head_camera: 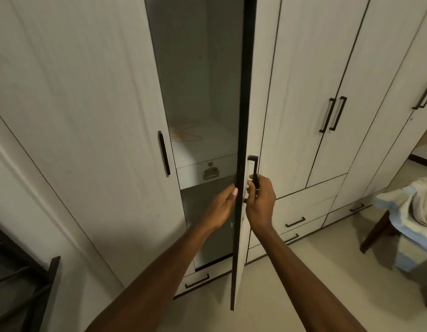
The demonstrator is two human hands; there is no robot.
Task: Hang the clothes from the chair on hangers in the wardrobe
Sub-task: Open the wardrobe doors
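Observation:
A pale wood-grain wardrobe fills the view. One door (243,116) stands swung out toward me, seen edge-on. My right hand (259,200) grips its black bar handle (254,171). My left hand (223,202) holds the door's dark edge, thumb on the front. Inside, thin orange hangers (183,134) lie on a shelf above a small drawer (205,172). At the far right, light-coloured clothes (416,207) are heaped on a chair (380,226) with dark wooden legs.
The neighbouring left door (87,116) is closed, with a black handle (164,153). More closed doors (327,92) and low drawers (301,212) run to the right. A dark frame (40,283) stands at the lower left. Pale floor (315,271) lies between me and the chair.

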